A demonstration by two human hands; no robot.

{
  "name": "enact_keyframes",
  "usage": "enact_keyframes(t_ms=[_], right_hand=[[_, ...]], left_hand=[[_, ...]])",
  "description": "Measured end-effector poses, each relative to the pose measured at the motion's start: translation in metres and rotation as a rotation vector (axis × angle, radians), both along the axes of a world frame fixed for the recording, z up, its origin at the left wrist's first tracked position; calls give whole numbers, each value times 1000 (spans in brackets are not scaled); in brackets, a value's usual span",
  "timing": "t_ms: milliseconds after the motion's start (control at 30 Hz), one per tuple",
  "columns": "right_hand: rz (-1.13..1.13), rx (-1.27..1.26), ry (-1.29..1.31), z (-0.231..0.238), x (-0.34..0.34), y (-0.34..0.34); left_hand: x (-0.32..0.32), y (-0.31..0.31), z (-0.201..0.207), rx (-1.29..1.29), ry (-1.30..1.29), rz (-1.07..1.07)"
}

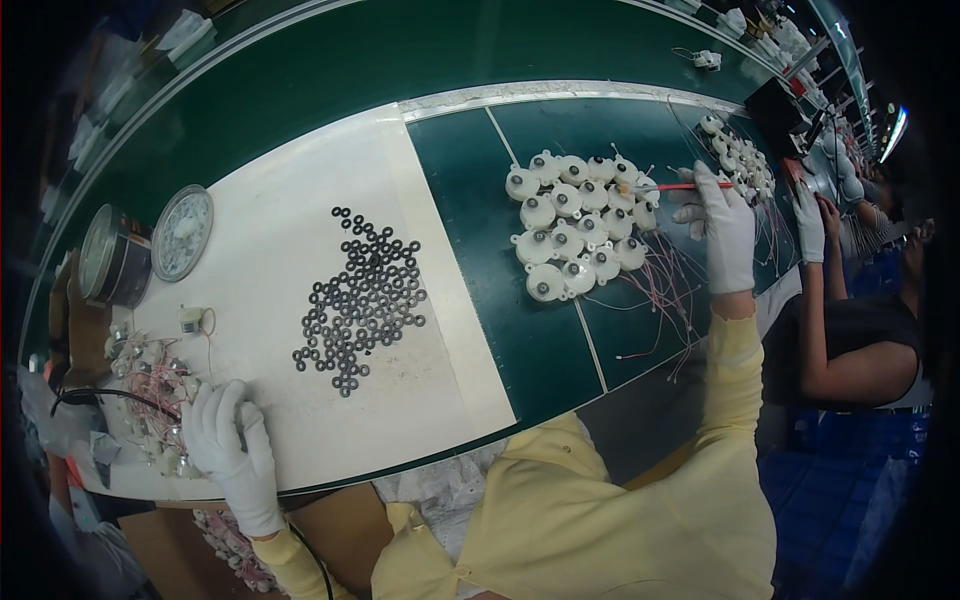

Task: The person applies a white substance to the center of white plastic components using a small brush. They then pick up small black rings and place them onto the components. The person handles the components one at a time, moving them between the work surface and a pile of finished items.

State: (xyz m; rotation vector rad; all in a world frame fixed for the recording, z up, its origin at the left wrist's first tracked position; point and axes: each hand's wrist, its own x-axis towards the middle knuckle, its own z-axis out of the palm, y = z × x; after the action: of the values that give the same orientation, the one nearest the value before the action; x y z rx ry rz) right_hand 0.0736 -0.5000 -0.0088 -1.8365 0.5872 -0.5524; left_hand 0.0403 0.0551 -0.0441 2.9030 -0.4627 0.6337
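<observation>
My right hand [722, 222], in a white glove, holds a thin red brush [685, 187] whose tip touches the right edge of a cluster of several round white motor units [578, 222] with pink wires on the green belt. My left hand [228, 432], also gloved, rests curled on the near left of the white mat [270, 250], beside a pile of small white parts with wires [150, 385]. A scatter of several small black rings [362, 298] lies in the middle of the mat, between both hands.
A round tin [112, 255] and its lid [182, 232] sit at the mat's far left. Another person [850, 330] in a dark top works to my right with gloved hands, near more white units [738, 152]. A cardboard box [330, 530] sits below the table edge.
</observation>
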Motion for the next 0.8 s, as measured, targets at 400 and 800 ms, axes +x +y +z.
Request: enact_keyframes(t_ms=[400,800], right_hand=[[12,-14,-37,1,4,11],[47,-11,-60,12,16,14]], left_hand=[[1,-1,0,1,-19,-2],[0,-1,0,-2,-1,3]])
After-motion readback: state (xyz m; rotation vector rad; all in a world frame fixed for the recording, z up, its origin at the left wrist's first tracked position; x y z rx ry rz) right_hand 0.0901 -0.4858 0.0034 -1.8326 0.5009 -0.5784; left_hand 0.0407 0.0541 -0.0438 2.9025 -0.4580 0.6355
